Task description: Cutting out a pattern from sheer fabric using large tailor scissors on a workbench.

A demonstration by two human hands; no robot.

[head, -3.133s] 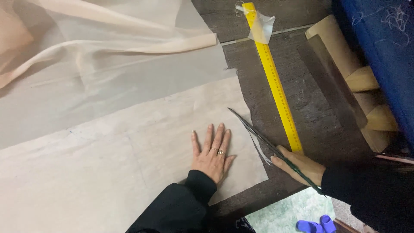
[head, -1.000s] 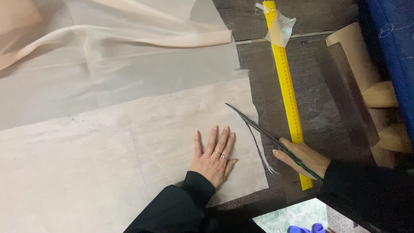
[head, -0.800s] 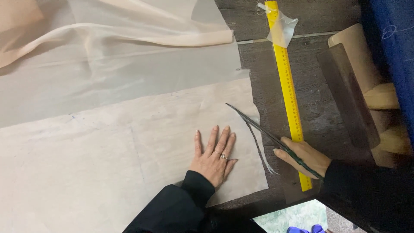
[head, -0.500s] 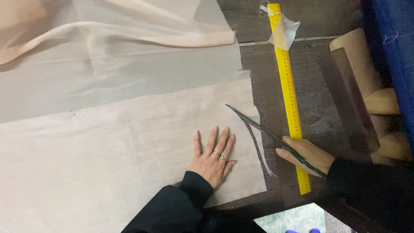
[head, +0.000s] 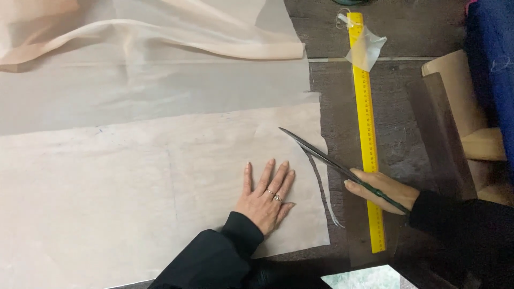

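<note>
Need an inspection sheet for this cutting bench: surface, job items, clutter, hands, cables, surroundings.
Surface: dark worn table, mostly covered by fabric.
Job's things: beige fabric sheet lying flat, with a curved cut running up from its near right edge; sheer fabric above it, with a folded length along its far edge; long scissors, blades on the beige sheet's right edge.
Clutter: yellow ruler lying lengthwise on the table; clear tape scrap on its far end.
Grippers: left hand flat on the beige sheet, fingers spread, rings on; right hand holding the scissors.
Cables: nothing seen.
Surroundings: cardboard tubes and blue fabric at right.
</note>
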